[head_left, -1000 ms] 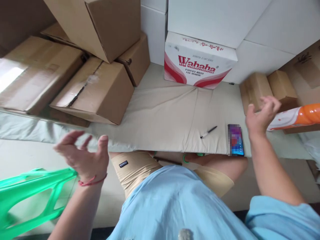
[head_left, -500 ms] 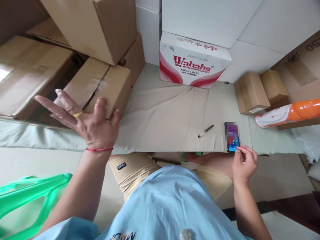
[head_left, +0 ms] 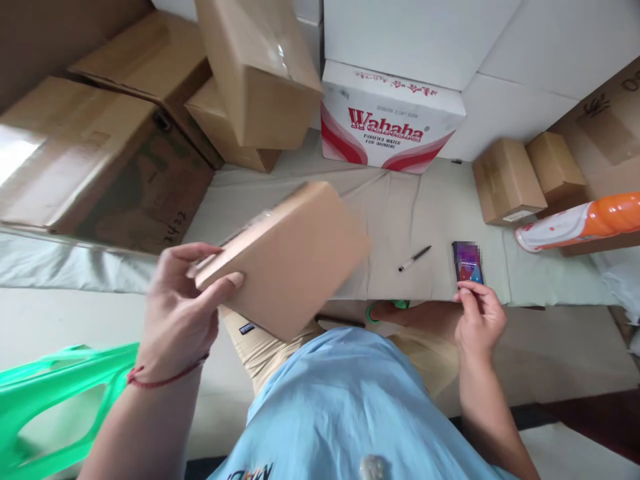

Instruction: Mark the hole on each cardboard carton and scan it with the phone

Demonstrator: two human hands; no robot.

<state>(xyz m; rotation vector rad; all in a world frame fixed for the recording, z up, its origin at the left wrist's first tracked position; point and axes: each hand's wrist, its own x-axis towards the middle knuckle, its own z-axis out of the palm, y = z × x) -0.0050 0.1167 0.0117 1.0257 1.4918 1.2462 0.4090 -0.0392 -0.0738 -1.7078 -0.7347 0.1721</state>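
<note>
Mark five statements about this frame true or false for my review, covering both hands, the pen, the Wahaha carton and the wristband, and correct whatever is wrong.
1. The left hand holds a cardboard box tilted. True.
2. The right hand grips the same box. False: it is apart from the box, by the near end of the phone.
3. The pen lies to the right of the phone. False: it lies to the left of it.
4. The Wahaha carton is white with red lettering. True.
5. The wristband on the left wrist is blue. False: it is red.
</note>
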